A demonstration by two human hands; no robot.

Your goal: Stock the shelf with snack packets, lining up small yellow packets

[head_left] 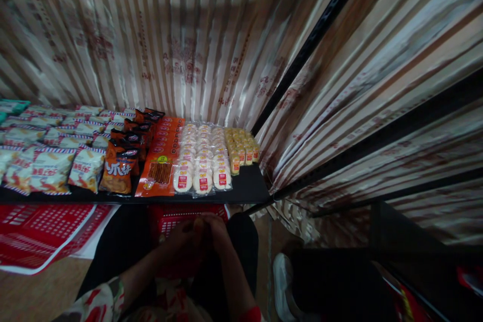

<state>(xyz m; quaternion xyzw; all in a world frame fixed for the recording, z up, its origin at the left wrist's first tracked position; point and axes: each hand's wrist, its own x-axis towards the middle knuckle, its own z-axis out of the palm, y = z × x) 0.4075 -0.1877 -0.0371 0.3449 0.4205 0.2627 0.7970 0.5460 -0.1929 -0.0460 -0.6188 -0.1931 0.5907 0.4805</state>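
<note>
Between my knees, my left hand (184, 234) and my right hand (216, 226) are close together over a red plastic basket (217, 210). Both look curled inward around a small dim shape, orange-brown in tone, that I cannot make out in the shadow. Just beyond them, on a black shelf (158, 199), stand rows of round white rice crackers in clear wrappers (204, 181). Beside these lie a flat orange snack pack (160, 161) and small yellow wrapped snacks (241, 148). Neither hand touches the shelf goods.
White snack bags (51, 168) and orange-brown snack bags (118, 168) fill the shelf's left side. Another red basket (45, 234) stands on the floor at left. A black metal post (302, 60) and striped curtain (188, 35) bound the shelf. Another person's shoe (282, 287) is at right.
</note>
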